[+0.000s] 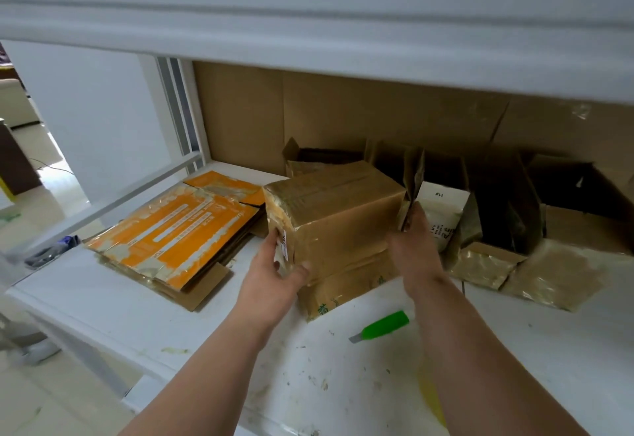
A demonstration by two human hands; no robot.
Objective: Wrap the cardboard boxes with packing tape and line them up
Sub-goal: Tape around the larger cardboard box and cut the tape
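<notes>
White carton (442, 211), just right of the taped box (338, 216): "11#" printed upside down near its top edge; dark characters lower down, partly hidden. Lower box (343, 293), under the taped box: green characters, unreadable. Orange flattened cartons (178, 230), left of it: white print, too blurred to read.

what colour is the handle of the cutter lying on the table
Bright green: the cutter has a grey blade end, seen in the head view.

A taped box (334, 216) sits atop another box (346, 290) mid-counter (212, 319). Flattened cartons (175, 233) lie to its left, a knife (380, 326) nearer, open boxes (487, 195) behind and to the right.
</notes>
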